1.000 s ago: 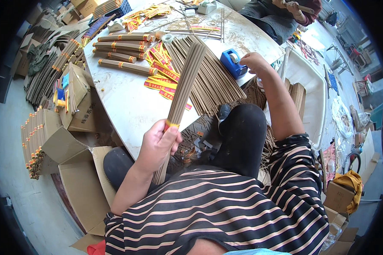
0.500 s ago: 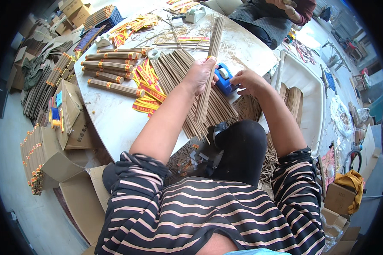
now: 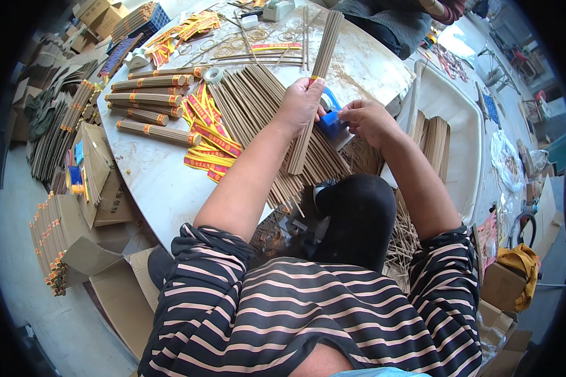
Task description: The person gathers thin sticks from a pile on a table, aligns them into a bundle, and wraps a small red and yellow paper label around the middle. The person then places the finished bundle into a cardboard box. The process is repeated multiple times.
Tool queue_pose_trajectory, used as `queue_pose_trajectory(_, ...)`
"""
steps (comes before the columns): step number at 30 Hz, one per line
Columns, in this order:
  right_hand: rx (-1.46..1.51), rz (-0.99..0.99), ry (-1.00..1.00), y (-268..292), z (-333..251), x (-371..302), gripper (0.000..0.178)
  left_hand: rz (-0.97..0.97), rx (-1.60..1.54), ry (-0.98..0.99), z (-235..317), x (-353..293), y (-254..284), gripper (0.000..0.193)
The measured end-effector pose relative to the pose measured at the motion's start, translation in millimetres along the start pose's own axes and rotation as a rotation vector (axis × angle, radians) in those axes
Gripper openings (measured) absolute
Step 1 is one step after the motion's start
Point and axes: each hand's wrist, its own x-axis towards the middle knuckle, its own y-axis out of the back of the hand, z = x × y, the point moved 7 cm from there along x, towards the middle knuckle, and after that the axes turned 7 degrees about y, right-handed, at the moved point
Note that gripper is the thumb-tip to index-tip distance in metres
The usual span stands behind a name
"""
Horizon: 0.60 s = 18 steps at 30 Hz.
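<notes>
My left hand point(image 3: 299, 108) is closed round a bundle of thin brown incense sticks point(image 3: 327, 45), which slants up and away from me. A red and yellow paper band point(image 3: 314, 80) crosses the bundle by my thumb. Just right of it stands a blue tape dispenser point(image 3: 333, 127), partly hidden behind my left hand. My right hand point(image 3: 370, 120) is at the dispenser's right side, thumb and fingertips pinched together; anything between them is too small to make out. Loose incense sticks point(image 3: 248, 94) lie spread under and beside the held bundle.
Banded bundles point(image 3: 146, 99) and red and yellow paper bands point(image 3: 209, 135) lie on the white table point(image 3: 160, 182) at left. A tape roll point(image 3: 214, 75) is behind them. At right, a white tub point(image 3: 462, 119) holds more sticks. Another person point(image 3: 383, 25) sits across the table.
My right fingers have come together in a pinch at the dispenser. The held bundle leans slightly farther right at its top. The whole view has shifted a little.
</notes>
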Motion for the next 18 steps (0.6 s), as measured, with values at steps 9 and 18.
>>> queue_pose_trajectory(9, 0.241, 0.032, 0.053, 9.8, 10.3, -19.0, 0.012, 0.033, 0.132, 0.073, 7.4, 4.6, -4.5, 0.034)
queue_pose_trajectory(18, 0.273, 0.075, 0.097, 0.6, 27.2, -20.8, 0.012, 0.056, 0.189, 0.098, 6.7, 6.5, -3.6, 0.034)
